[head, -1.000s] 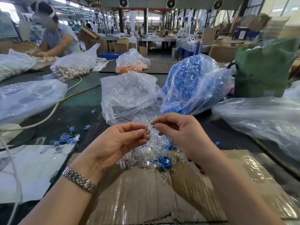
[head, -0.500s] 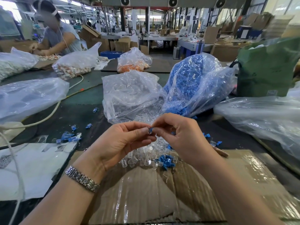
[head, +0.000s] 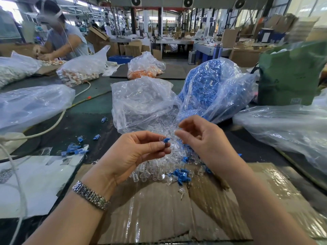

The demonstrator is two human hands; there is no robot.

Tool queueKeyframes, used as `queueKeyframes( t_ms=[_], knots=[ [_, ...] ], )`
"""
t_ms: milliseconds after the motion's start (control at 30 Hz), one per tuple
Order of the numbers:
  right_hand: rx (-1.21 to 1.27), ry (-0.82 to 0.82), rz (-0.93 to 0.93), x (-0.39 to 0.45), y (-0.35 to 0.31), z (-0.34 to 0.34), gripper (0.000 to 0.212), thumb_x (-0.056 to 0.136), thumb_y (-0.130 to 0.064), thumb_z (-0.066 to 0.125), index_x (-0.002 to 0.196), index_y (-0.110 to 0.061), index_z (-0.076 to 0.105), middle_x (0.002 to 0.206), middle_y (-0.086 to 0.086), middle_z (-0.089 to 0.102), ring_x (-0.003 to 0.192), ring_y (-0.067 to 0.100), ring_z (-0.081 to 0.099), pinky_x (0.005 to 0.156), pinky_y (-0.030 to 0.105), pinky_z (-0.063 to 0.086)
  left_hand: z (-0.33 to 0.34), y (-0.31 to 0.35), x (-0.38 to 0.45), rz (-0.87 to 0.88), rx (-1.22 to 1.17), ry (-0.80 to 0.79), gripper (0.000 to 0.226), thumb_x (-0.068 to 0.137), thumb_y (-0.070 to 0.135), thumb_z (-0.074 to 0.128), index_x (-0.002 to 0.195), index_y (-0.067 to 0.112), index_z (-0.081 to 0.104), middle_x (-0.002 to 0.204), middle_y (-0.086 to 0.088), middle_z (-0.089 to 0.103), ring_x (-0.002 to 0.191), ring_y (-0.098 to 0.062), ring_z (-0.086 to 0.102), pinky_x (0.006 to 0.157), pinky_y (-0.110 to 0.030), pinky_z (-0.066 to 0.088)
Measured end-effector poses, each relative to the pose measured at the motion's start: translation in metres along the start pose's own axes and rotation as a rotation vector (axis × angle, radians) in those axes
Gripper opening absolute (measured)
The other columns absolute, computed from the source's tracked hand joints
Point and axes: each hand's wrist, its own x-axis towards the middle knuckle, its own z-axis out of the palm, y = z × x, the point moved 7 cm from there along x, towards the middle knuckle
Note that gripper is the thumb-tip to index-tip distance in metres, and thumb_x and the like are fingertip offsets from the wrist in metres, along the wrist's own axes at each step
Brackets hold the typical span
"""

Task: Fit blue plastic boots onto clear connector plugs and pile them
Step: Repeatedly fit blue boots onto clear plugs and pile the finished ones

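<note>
The left hand [head: 134, 152] pinches a clear plug [head: 161, 140] with a blue boot [head: 166, 139] on it between thumb and fingertips; the boot pokes out past the fingertips toward the right. The right hand [head: 200, 138] is just beside it, not touching, fingers loosely curled and holding nothing that can be seen. Both hands hover above a heap of loose plugs [head: 159, 167] that spills from a clear bag [head: 141, 101] onto a cardboard sheet [head: 159, 209] covered in tape. Some loose boots [head: 180, 175] lie at the near edge of the heap, below the right hand. Behind the right hand stands a bag of boots [head: 208, 89], touching the clear bag. To the left, on the dark worktop [head: 85, 124], a small pile of fitted pieces [head: 73, 149] lies well apart from the left hand, with a few more scattered near it. The left wrist wears a metal watch band [head: 91, 195]. White paper [head: 35, 183] lies at the left beside the cardboard. Across the worktop another person [head: 62, 36] handles parts.
</note>
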Motion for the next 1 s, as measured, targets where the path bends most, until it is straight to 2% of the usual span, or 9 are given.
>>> queueKeyframes(
  t_ms=[133, 233, 333, 400, 467, 533, 700, 833, 1000],
  knots=[
    [-0.722, -0.105, 0.395, -0.003, 0.045, -0.018, 0.060, 0.086, -0.064, 0.064, 0.123, -0.018, 0.055, 0.124, 0.005, 0.054, 0.117, 0.026, 0.052, 0.099, 0.046, 0.047, -0.001, -0.001, 0.001, 0.001, -0.042, 0.035, 0.020, 0.074, -0.003, 0.073, 0.094, -0.005, 0.077, 0.105, -0.030, 0.073, 0.090, -0.034, 0.076, 0.071, -0.026, 0.062],
    [-0.827, -0.217, 0.532, -0.009, 0.062, -0.018, 0.074, 0.081, -0.071, 0.065, 0.127, -0.014, 0.052, 0.129, 0.010, 0.051, 0.123, 0.032, 0.048, 0.102, 0.050, 0.045, -0.004, -0.001, 0.002, 0.003, -0.055, 0.052, 0.028, 0.075, -0.003, 0.072, 0.102, -0.009, 0.072, 0.106, -0.030, 0.072, 0.089, -0.032, 0.076, 0.071, -0.027, 0.062],
    [-0.796, -0.206, 0.519, -0.006, 0.066, -0.020, 0.061, 0.083, -0.067, 0.066, 0.115, -0.016, 0.057, 0.116, 0.005, 0.058, 0.108, 0.027, 0.057, 0.093, 0.045, 0.051, -0.006, -0.002, 0.002, 0.010, -0.057, 0.063, 0.030, 0.075, -0.003, 0.073, 0.104, -0.009, 0.071, 0.107, -0.030, 0.072, 0.090, -0.032, 0.075, 0.071, -0.027, 0.062],
    [-0.764, -0.193, 0.503, -0.006, 0.066, -0.021, 0.047, 0.086, -0.060, 0.069, 0.094, -0.015, 0.060, 0.095, 0.001, 0.061, 0.088, 0.022, 0.060, 0.072, 0.036, 0.051, -0.009, -0.002, 0.003, 0.019, -0.065, 0.077, 0.028, 0.076, -0.002, 0.073, 0.104, -0.007, 0.072, 0.108, -0.029, 0.072, 0.091, -0.033, 0.075, 0.072, -0.027, 0.061],
    [-0.747, -0.163, 0.480, -0.004, 0.065, -0.021, 0.040, 0.090, -0.049, 0.067, 0.074, -0.015, 0.053, 0.073, 0.001, 0.056, 0.067, 0.019, 0.054, 0.053, 0.032, 0.037, -0.011, -0.002, 0.004, 0.027, -0.076, 0.090, 0.026, 0.078, -0.002, 0.072, 0.103, -0.005, 0.072, 0.109, -0.028, 0.072, 0.092, -0.033, 0.075, 0.073, -0.027, 0.061],
    [-0.712, -0.129, 0.460, -0.002, 0.063, -0.023, 0.037, 0.093, -0.040, 0.061, 0.068, -0.013, 0.052, 0.065, 0.002, 0.054, 0.058, 0.021, 0.049, 0.049, 0.031, 0.030, -0.013, -0.002, 0.004, 0.032, -0.093, 0.100, 0.026, 0.078, -0.002, 0.072, 0.104, -0.005, 0.072, 0.109, -0.028, 0.072, 0.092, -0.033, 0.075, 0.072, -0.027, 0.062],
    [-0.373, -0.003, 0.371, 0.001, 0.044, -0.038, 0.032, 0.096, -0.031, 0.058, 0.070, -0.012, 0.056, 0.059, 0.001, 0.054, 0.052, 0.018, 0.045, 0.050, 0.030, 0.033, -0.018, 0.001, 0.005, 0.073, -0.143, 0.155, 0.030, 0.076, 0.000, 0.072, 0.106, -0.002, 0.071, 0.109, -0.027, 0.073, 0.094, -0.033, 0.075, 0.072, -0.027, 0.062],
    [-0.025, -0.267, 0.381, -0.009, 0.026, -0.007, 0.017, 0.097, -0.021, 0.064, 0.094, -0.006, 0.070, 0.067, 0.003, 0.064, 0.061, 0.014, 0.060, 0.072, 0.045, 0.057, -0.021, 0.004, 0.003, 0.090, -0.164, 0.187, 0.024, 0.073, 0.003, 0.073, 0.097, 0.003, 0.078, 0.107, -0.023, 0.075, 0.096, -0.030, 0.076, 0.073, -0.028, 0.062],
    [0.064, -0.480, 0.367, -0.019, 0.014, 0.029, 0.024, 0.098, -0.017, 0.059, 0.108, 0.004, 0.066, 0.083, 0.009, 0.069, 0.078, 0.022, 0.066, 0.091, 0.055, 0.054, -0.016, 0.006, 0.004, 0.108, -0.095, 0.196, 0.025, 0.068, 0.007, 0.074, 0.092, 0.010, 0.080, 0.108, -0.015, 0.077, 0.102, -0.023, 0.074, 0.088, -0.032, 0.061]
  ],
)
